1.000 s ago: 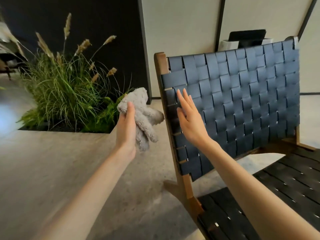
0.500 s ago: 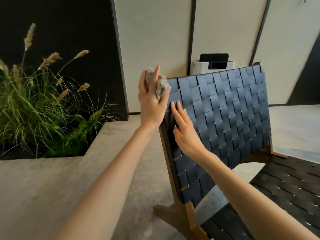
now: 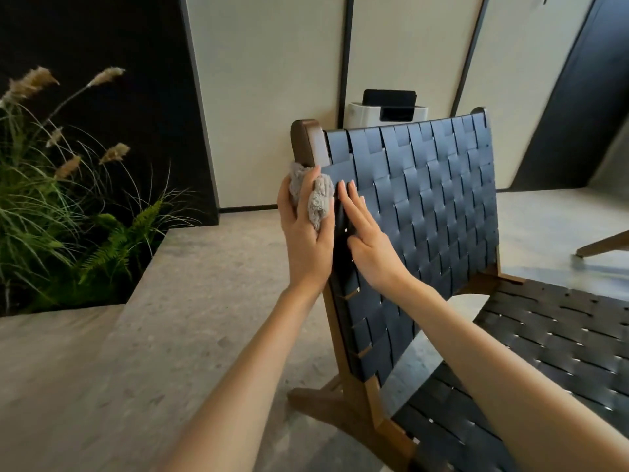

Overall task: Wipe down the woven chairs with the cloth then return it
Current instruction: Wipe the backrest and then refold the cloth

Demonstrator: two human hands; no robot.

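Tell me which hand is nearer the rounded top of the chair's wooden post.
Left. The left hand, gripping the cloth, sits just below the top of the wooden post. The right hand lies flat on the woven back, lower and to the right.

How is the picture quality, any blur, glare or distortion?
Head view: grey cloth and woven backrest sharp; floor at lower left smeared; wall panel seams lean outward, a wide-angle effect; pale sheen on the floor far right.
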